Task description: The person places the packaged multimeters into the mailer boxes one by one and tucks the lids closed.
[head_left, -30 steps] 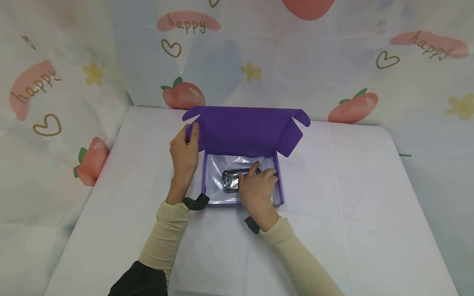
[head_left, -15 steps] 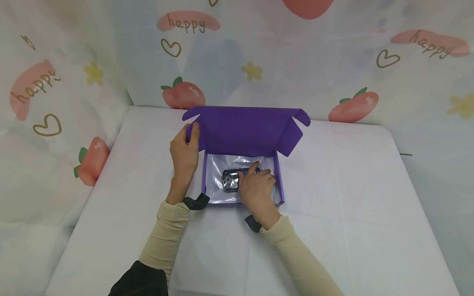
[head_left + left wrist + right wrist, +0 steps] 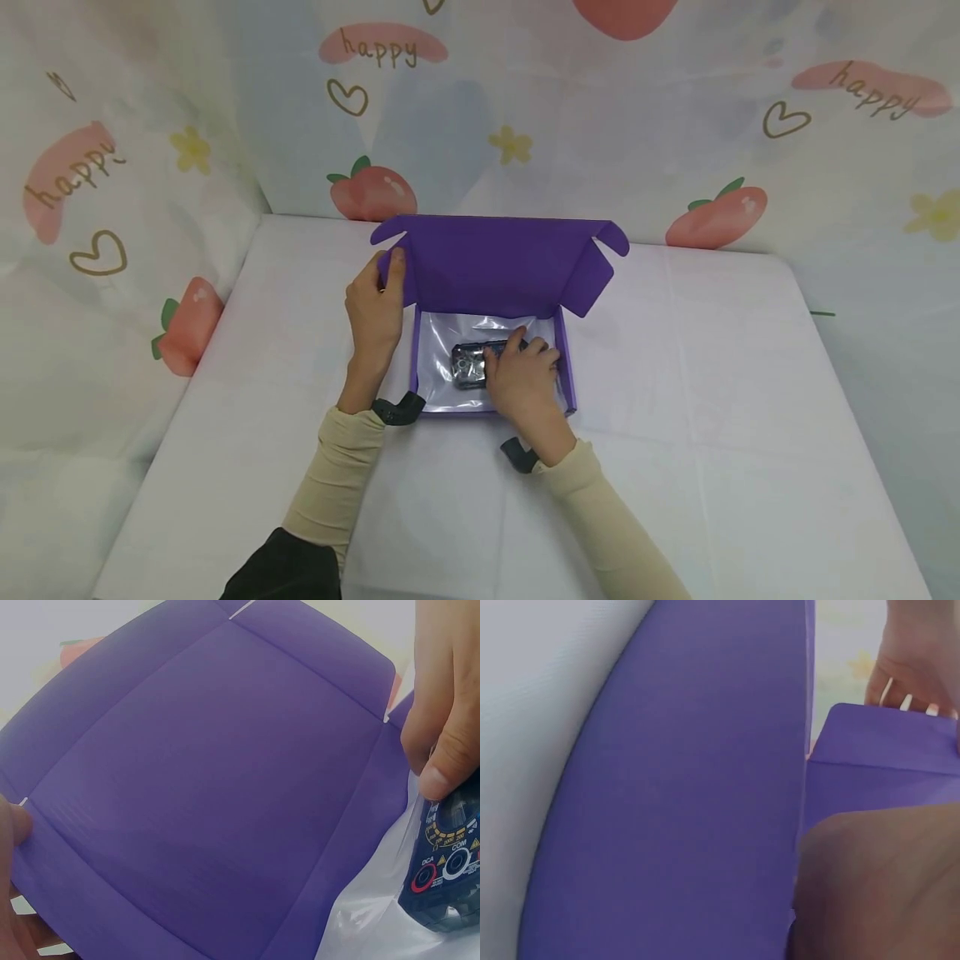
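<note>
A purple cardboard box (image 3: 567, 367) lies open on the white table, its lid (image 3: 495, 265) standing up at the back. My left hand (image 3: 374, 310) grips the lid's left side flap (image 3: 388, 268), thumb on the inside face. Inside the box lies a dark multimeter (image 3: 468, 365) in a clear plastic bag (image 3: 438, 350). My right hand (image 3: 522, 377) curls over the multimeter's right part and holds it. In the left wrist view the lid (image 3: 202, 787) fills the frame, with the multimeter (image 3: 448, 866) under my right hand's fingers (image 3: 444, 712). The right wrist view shows the lid (image 3: 705, 787) and my left hand (image 3: 916, 667).
The table (image 3: 712, 400) is covered in white cloth. A printed curtain (image 3: 675, 125) with peaches and "happy" lettering hangs close behind and to the left. The lid's right side flap (image 3: 592, 279) juts forward over the box's right wall.
My right wrist has shifted slightly right and toward me while the fingers stay on the multimeter. The left hand and the lid have not moved.
</note>
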Available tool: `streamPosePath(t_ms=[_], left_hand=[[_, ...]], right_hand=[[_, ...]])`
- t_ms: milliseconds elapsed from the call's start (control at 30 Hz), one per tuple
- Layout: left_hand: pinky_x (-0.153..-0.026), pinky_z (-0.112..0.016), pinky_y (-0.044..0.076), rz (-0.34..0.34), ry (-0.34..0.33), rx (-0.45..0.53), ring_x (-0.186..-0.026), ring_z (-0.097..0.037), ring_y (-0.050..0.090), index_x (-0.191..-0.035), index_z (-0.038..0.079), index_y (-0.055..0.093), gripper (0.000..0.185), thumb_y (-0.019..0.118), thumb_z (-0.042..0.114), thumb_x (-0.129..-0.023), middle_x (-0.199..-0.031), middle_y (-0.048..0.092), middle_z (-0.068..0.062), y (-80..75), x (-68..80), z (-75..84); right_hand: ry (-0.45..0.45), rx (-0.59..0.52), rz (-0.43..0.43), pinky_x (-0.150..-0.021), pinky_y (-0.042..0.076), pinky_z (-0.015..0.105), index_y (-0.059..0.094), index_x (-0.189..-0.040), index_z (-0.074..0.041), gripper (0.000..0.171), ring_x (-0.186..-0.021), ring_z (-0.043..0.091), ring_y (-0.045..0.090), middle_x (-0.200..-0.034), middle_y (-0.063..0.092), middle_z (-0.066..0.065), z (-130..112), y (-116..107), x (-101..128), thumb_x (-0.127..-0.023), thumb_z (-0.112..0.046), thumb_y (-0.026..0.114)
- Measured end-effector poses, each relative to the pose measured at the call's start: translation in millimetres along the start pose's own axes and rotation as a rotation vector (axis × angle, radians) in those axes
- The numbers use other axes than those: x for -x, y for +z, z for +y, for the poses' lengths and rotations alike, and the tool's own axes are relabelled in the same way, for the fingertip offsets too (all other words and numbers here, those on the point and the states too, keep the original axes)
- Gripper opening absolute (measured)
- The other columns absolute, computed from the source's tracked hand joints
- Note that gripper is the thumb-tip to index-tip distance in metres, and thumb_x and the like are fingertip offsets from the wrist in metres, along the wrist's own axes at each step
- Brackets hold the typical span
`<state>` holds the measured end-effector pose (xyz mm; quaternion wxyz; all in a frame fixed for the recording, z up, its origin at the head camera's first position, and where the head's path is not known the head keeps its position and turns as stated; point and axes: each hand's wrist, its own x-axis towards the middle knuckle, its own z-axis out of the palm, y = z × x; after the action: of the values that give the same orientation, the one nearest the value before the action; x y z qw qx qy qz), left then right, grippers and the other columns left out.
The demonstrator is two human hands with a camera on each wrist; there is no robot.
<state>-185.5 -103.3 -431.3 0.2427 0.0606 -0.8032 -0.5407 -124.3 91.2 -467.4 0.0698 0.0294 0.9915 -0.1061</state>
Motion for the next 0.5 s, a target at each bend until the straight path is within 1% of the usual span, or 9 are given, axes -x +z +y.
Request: streamPosePath(t_ms=[33,133,267,500], left_hand=[[-0.064,-0.031,0.037,0.000,0.000,0.000,-0.072,-0.018,0.052,-0.093,0.010,0.070,0.047,0.054,0.052,-0.105,-0.074,0.058,-0.005,-0.2,0.0,0.0],[-0.063,-0.031,0.037,-0.003,-0.001,-0.004,-0.072,-0.018,0.052,-0.092,0.010,0.069,0.046,0.054,0.052,-0.104,-0.073,0.057,-0.005,-0.6,0.0,-0.4],[-0.063,-0.030,0.037,-0.008,0.000,-0.002,-0.072,-0.018,0.053,-0.093,0.010,0.070,0.046,0.055,0.052,-0.105,-0.074,0.058,-0.005,-0.1,-0.1,-0.9],[-0.064,-0.031,0.039,-0.009,-0.005,0.004,-0.073,-0.018,0.054,-0.094,0.009,0.071,0.046,0.054,0.051,-0.105,-0.075,0.060,-0.006,-0.8,-1.0,-1.1]], right_hand=[[-0.006,-0.004,0.005,-0.090,0.056,0.062,0.032,-0.154,0.014,0.072,-0.117,0.063,0.049,-0.132,0.047,0.048,0.4,-0.1,0.7,-0.111,-0.043,0.041],[-0.012,-0.013,0.000,-0.090,0.056,0.061,0.030,-0.155,0.014,0.072,-0.118,0.063,0.048,-0.133,0.046,0.049,1.2,-1.1,2.1,-0.111,-0.042,0.040],[-0.002,-0.015,-0.015,-0.094,0.055,0.063,0.029,-0.157,0.013,0.073,-0.122,0.063,0.049,-0.136,0.046,0.048,1.7,-3.8,3.9,-0.111,-0.043,0.039],[-0.017,-0.019,-0.016,-0.097,0.053,0.064,0.033,-0.156,0.010,0.071,-0.126,0.062,0.050,-0.136,0.049,0.047,2.9,-10.0,6.2,-0.110,-0.043,0.042]])
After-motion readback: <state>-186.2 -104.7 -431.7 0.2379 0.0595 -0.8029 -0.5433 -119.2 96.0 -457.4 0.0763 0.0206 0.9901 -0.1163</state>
